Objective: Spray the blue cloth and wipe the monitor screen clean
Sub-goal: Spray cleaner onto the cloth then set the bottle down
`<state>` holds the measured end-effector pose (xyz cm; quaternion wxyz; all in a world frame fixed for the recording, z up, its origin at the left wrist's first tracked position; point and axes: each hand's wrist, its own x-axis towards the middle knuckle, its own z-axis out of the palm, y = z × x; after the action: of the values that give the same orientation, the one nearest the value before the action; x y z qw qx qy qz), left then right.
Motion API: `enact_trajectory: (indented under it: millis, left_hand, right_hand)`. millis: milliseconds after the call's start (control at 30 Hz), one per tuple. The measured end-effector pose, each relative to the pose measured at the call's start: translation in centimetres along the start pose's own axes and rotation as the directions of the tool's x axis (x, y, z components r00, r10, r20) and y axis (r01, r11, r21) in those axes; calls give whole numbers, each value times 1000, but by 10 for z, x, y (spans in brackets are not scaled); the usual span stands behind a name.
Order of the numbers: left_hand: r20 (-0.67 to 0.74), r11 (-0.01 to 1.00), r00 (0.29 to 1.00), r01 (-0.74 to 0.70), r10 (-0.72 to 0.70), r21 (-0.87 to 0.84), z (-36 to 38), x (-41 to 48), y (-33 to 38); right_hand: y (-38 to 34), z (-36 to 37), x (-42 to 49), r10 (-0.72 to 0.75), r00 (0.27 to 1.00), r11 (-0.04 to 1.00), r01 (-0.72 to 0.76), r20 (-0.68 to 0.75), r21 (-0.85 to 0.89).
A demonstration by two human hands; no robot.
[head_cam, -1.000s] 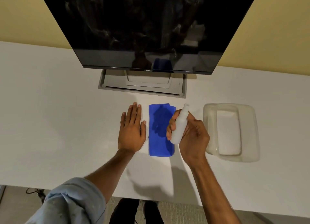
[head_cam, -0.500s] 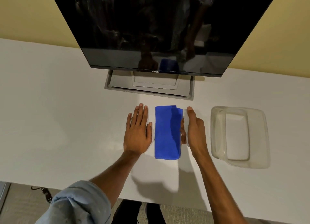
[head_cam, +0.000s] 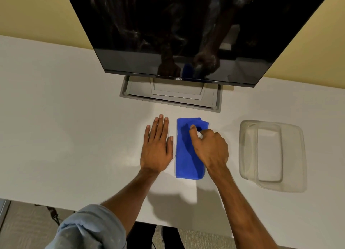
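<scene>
A folded blue cloth (head_cam: 186,159) lies flat on the white desk (head_cam: 74,127) in front of the monitor. My right hand (head_cam: 211,148) is over the cloth's right half, fingers curled round a small white spray bottle (head_cam: 199,134), of which only the tip shows, pointing down and left at the cloth. My left hand (head_cam: 156,146) rests flat on the desk just left of the cloth, fingers straight. The dark monitor screen (head_cam: 186,28) shows smears and reflections above its grey stand (head_cam: 171,94).
A clear plastic container (head_cam: 270,155) sits upside down on the desk to the right of the cloth. The desk's front edge runs below my forearms, with carpet beneath. A yellow wall stands behind the monitor.
My right hand has moved left from beside the cloth to over it and tipped the spray bottle down toward it. The left hand has stayed flat. The camera has shifted slightly.
</scene>
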<state>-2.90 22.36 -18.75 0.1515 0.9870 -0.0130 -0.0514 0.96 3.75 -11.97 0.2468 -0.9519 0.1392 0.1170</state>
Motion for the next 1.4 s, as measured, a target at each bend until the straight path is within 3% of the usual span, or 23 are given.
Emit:
enact_trajectory:
  millis: [133,300,567,733,933,1300,1400]
  left_hand:
    - [5,1000,1000,4,-4,4,2,1,0]
    - [-4,1000,1000,6,-6,0,5,2,-2]
    - [-24,1000,1000,1,-1,9,8,2,-3]
    - [-35,1000,999,-3,4,13,8,1,-3]
    - [-20,1000,1000,7,-7,16,6,1,-2]
    - [-33,1000,999,-3,3,9,0,0,1]
    - [-23,1000,1000,-1,2,25,0,0,1]
  right_hand:
    - [5,2,0,10,1000,1000,-10,0,23]
    - [16,-6,-13,86,991,996,-87,103,4]
    - [24,-8,-43,7,997,994,3,82,-112]
    - [30,-8,-54,-71,997,995,71,7,-65]
    - [27,-17,-53,69,997,987,-64,-28,147]
    - [10,-9,-26,35,999,996,-33,-14,87]
    - [14,-15,-31,101,995,972,-100,6,211]
